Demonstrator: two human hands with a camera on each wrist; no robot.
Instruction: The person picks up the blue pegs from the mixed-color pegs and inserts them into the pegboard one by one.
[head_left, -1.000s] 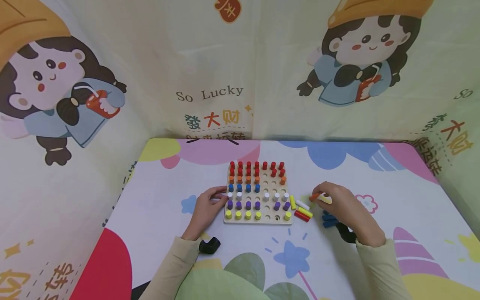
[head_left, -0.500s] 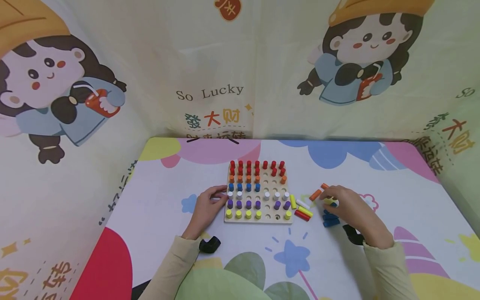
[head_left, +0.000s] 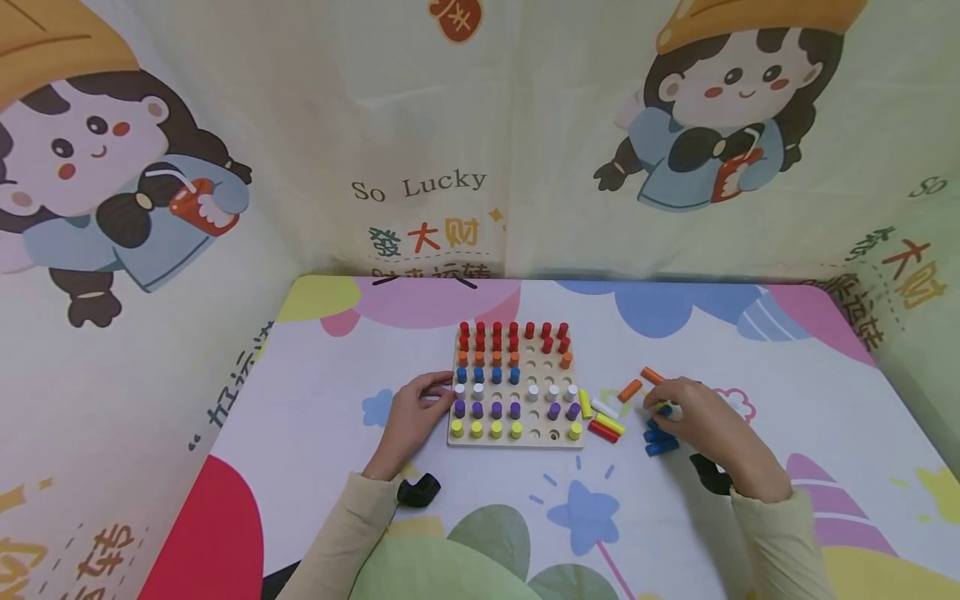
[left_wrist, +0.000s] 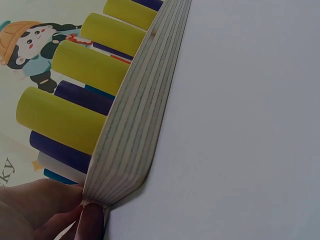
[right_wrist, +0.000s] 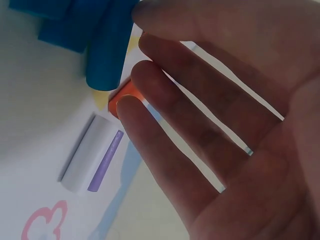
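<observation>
- Pinching the board point(head_left: 517, 443) by its left edge, your left hand point(head_left: 415, 421) has thumb and fingertip pressed there.
- Rows of coloured pegs point(head_left: 497, 410) stand in the board, in front of you.
- Two yellow pegs point(head_left: 586, 404), a white peg point(head_left: 605, 408) and a red peg point(head_left: 603, 432) lie just right of it.
- Two orange pegs point(head_left: 630, 390) lie farther right.
- Your right hand point(head_left: 703, 425) is over blue pegs point(head_left: 662, 447), three fingers slightly spread; whether thumb and index pinch one cannot be told.
</observation>
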